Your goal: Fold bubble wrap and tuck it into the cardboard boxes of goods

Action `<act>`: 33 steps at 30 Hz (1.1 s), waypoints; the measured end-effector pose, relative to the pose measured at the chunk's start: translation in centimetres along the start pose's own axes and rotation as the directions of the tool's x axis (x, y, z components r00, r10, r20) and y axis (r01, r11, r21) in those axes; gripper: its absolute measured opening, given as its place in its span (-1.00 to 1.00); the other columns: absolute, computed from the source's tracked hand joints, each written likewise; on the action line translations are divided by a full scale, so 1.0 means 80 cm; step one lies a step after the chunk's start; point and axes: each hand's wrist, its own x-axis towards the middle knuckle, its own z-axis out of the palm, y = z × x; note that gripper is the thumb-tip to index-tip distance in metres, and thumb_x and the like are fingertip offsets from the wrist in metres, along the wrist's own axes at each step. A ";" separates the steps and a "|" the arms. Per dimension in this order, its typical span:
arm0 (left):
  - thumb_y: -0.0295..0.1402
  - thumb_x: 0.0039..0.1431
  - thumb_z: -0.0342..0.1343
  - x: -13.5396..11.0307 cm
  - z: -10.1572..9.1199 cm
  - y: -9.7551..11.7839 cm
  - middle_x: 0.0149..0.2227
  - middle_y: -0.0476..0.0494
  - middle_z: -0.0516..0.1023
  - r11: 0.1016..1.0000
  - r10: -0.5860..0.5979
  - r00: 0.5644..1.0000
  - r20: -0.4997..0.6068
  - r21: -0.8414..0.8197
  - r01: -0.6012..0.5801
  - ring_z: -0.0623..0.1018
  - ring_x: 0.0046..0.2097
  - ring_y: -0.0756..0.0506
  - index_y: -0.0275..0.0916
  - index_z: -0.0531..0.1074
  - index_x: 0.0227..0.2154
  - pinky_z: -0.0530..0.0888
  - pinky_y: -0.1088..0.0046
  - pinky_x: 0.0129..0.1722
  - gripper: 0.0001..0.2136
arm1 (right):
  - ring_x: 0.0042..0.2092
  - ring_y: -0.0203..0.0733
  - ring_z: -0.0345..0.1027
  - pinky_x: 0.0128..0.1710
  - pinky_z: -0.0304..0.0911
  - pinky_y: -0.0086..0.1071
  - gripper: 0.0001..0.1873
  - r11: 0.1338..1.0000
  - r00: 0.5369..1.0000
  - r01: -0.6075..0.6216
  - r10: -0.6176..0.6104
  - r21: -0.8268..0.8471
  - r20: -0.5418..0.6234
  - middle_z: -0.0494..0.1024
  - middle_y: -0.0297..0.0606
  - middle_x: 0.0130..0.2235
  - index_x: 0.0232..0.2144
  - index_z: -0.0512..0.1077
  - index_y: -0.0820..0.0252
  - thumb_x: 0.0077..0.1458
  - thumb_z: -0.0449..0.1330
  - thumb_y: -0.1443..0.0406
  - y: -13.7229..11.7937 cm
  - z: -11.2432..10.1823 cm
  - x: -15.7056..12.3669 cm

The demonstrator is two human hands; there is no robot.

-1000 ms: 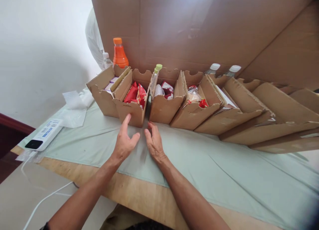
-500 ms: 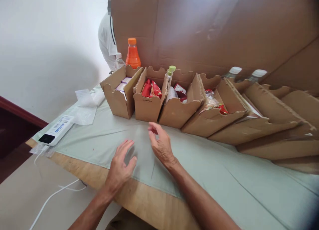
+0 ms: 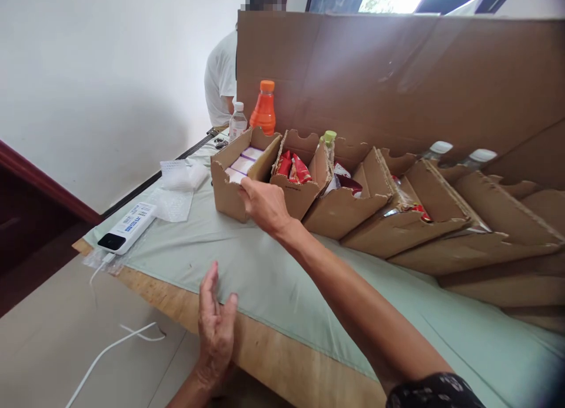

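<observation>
My right hand reaches to the leftmost cardboard box, its fingers closed at the front rim. Part of that box's front wall is hidden behind the hand, and the fingertips show only in part. Inside the box lie white packs with purple edges, just beyond my fingers. Over the table's near edge, my left hand is held up with thumb and fingers apart, holding nothing. The second cardboard box, to the right of my right hand, contains red snack bags.
More open cardboard boxes lean in a row to the right. Behind them stand an orange bottle, a clear bottle and a tall cardboard panel. A white device with a cable and bubble wrap lie left. A person is behind.
My right hand has moved forward and left from above the cloth to the leftmost box's rim. The left hand has turned more upright, still apart from everything. The view has shifted too.
</observation>
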 end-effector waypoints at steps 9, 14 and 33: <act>-0.19 0.22 0.33 0.031 -0.047 0.016 0.46 -0.28 0.20 0.954 0.007 0.980 -0.201 -0.293 -0.067 0.14 0.51 -0.35 -0.04 0.22 0.40 0.01 -0.08 0.51 -0.28 | -0.42 -0.28 0.38 -0.35 0.12 -0.38 -0.71 0.915 0.913 0.391 -0.371 0.103 -0.167 0.60 -0.34 -0.41 -0.31 0.49 0.14 0.45 0.06 0.26 0.054 -0.055 -0.201; -0.18 0.19 0.34 0.007 -0.041 0.025 0.52 -0.16 0.11 0.958 -0.006 0.997 0.081 -0.284 0.029 0.08 0.54 -0.33 0.13 0.08 0.46 0.11 -0.05 0.49 -0.17 | -0.30 -0.22 0.55 -0.24 0.39 -0.40 -0.83 0.945 0.938 0.022 0.093 0.328 -0.333 0.68 -0.30 -0.27 -0.18 0.56 0.07 0.35 0.15 0.26 0.138 -0.069 -0.306; -0.27 0.26 0.12 -0.007 0.209 0.073 0.30 -0.31 0.45 0.989 0.088 0.778 0.622 -0.147 0.005 0.45 0.32 -0.24 -0.22 0.16 0.36 0.35 0.08 0.37 -0.37 | 0.01 0.10 0.54 0.09 0.43 0.01 -0.53 0.413 0.415 -0.248 0.863 0.876 -0.289 0.67 -0.05 -0.07 -0.05 0.58 0.13 0.11 0.22 0.00 0.250 0.022 -0.428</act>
